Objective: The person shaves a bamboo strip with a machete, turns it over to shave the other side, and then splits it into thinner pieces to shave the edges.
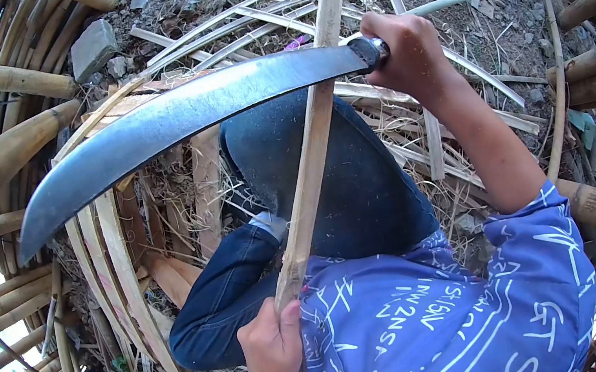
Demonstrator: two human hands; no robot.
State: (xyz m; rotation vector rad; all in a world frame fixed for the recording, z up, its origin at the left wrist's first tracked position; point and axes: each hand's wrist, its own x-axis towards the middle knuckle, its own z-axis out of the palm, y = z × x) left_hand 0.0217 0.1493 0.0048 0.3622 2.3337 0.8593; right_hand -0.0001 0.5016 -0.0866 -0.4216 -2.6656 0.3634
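Note:
My right hand (407,47) is closed around the handle of a large curved machete (181,113). Its broad metal blade reaches far to the left and crosses over a long, pale bamboo strip (308,172). Near my body, my left hand (272,354) grips the strip's lower part, thumb along its side. From there the strip slants up across my jeans (338,187) and past the top of the view. The machete's handle is mostly hidden inside my fist.
Split bamboo strips (267,12) and shavings (402,120) litter the ground ahead. More strips (122,273) lie at the left. A grey block (94,50) sits at the upper left. Thick bamboo poles (8,81) frame the left side, with others (595,62) at the right.

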